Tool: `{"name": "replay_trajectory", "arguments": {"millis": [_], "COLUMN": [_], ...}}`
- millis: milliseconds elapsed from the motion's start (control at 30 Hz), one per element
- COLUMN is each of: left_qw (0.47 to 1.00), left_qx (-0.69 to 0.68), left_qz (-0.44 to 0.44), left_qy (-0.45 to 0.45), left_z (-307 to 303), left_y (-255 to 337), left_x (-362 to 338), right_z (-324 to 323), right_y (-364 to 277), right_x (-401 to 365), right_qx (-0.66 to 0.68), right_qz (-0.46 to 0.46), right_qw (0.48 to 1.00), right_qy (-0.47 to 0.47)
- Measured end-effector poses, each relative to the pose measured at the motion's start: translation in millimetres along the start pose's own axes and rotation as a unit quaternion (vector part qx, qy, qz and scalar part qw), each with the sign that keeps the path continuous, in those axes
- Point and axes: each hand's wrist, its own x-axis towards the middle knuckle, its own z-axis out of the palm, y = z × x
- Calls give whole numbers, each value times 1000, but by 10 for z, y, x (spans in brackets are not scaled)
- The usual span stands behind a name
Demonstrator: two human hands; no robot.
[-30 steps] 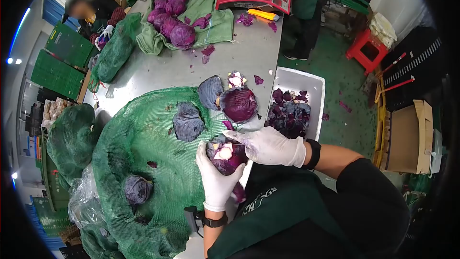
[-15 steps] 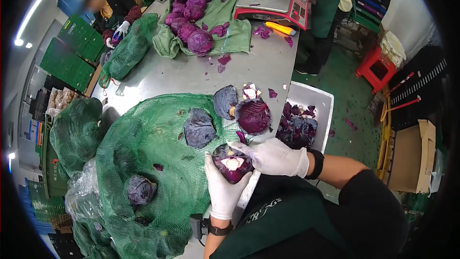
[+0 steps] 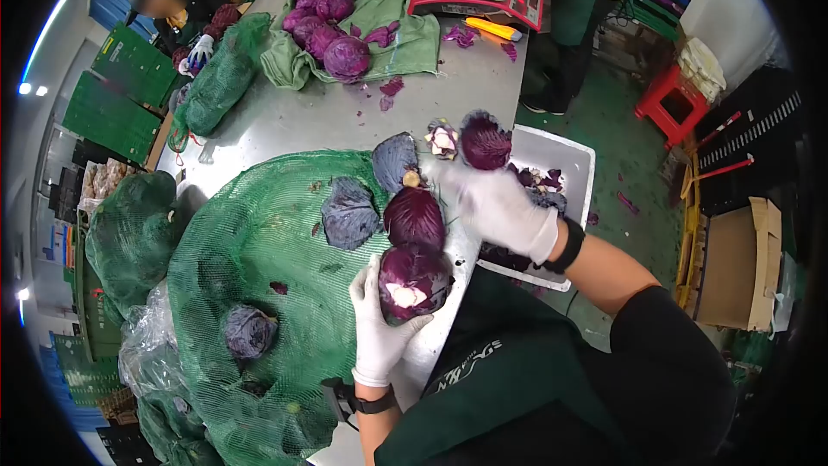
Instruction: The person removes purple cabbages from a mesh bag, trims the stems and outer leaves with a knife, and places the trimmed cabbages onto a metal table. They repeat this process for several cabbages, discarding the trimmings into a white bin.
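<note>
My left hand [image 3: 384,324], in a white glove, is wrapped round a red cabbage [image 3: 423,267] with its pale cut stem facing me. Against the cabbage's far side lies a loose, cupped purple leaf [image 3: 414,217]. My gloved right hand [image 3: 496,211] is over the table edge, right of that leaf; its fingers are smeared by motion. Beyond it sits another curled purple leaf [image 3: 486,141], beside a pale trimmed stem piece [image 3: 442,140]. Two dull bluish outer leaves, one farther [image 3: 395,162] and one nearer [image 3: 350,213], lie left of my right hand.
A green mesh sack [image 3: 259,276] with a cabbage [image 3: 250,331] covers the near left. A white bin [image 3: 578,207] of leaf scraps stands below the table's right edge. Farther off are peeled cabbages [image 3: 347,59], a red scale [image 3: 483,2], a yellow-handled knife [image 3: 493,29] and a co-worker [image 3: 185,22].
My right hand has left the cabbage and moved up and right. A cupped leaf now lies against the cabbage, and another lies farther right near the bin. My left hand still holds the cabbage.
</note>
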Motion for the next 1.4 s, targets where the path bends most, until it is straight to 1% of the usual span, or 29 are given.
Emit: {"name": "replay_trajectory", "arguments": {"millis": [33,100,167,233,267,333,367,400,433,500,533,567,633,833,900,933,967,1000,1033,1067,1100,1133,1167,1233,1267,1300,1333,1367,1400], "left_qw": [999,995,998,998,996,998,998,997,997,993,991,991,997,996,993,993,993,996,997,998,996,991,982,979,977,976,991,999,999], "left_qx": [18,-100,-42,46,89,62,33,32,31,-78,-91,-91,-23,-4,82,90,89,55,21,-41,-70,-130,-191,-200,-211,-212,-128,-43,-46], "left_qz": [12,15,27,35,27,-13,-46,-31,-32,-68,-79,-81,-26,-38,19,34,34,48,67,54,46,26,2,-15,-28,-29,-20,-10,-9], "left_qy": [-35,-19,-36,-18,8,25,41,59,60,54,52,54,76,77,78,72,73,52,32,1,2,9,16,20,24,23,18,11,6], "left_z": [-30,19,23,135,213,314,341,370,377,371,375,388,421,466,494,502,486,445,407,375,375,397,412,400,393,385,376,376,389], "left_y": [46,-70,-53,64,99,147,148,100,70,30,36,25,-5,18,125,167,145,88,27,-55,-112,-183,-223,-214,-195,-170,-134,-95,-43], "left_x": [47,82,64,13,21,54,69,79,90,89,99,109,135,197,156,146,127,107,118,69,11,-53,-110,-153,-154,-143,-125,-107,-92], "right_z": [-158,-31,53,-29,-87,-151,-175,-193,-196,-173,-146,-149,-182,-100,99,-6,244,199,390,420,494,404,371,193,-39,-336,-469,-288,-107], "right_y": [-220,-367,-395,-421,-476,-525,-510,-486,-470,-457,-449,-446,-454,-402,-229,-216,116,127,339,437,618,706,773,705,442,78,-152,-188,-223], "right_x": [-34,-271,-463,-518,-508,-486,-463,-440,-422,-398,-391,-367,-270,-34,68,229,249,363,384,418,387,440,397,272,257,217,112,-72,-254], "right_qx": [19,106,81,133,104,76,51,24,23,-36,-85,-85,-176,-168,-121,-150,-50,-45,-23,-24,-51,-87,-97,-178,-178,-74,30,171,308], "right_qz": [12,19,35,47,61,74,34,-6,-7,-101,-129,-130,-149,-140,-104,-77,-89,-13,42,98,95,168,148,116,116,140,163,156,159], "right_qw": [986,964,982,970,967,962,971,977,977,971,970,969,958,949,980,976,986,974,974,979,989,970,982,975,976,987,982,966,926], "right_qy": [-164,-242,-167,-198,-224,-251,-233,-213,-214,-212,-190,-192,-172,-226,-115,-137,-134,-223,-221,-178,-103,-152,-61,58,56,-17,-89,-116,-146]}}
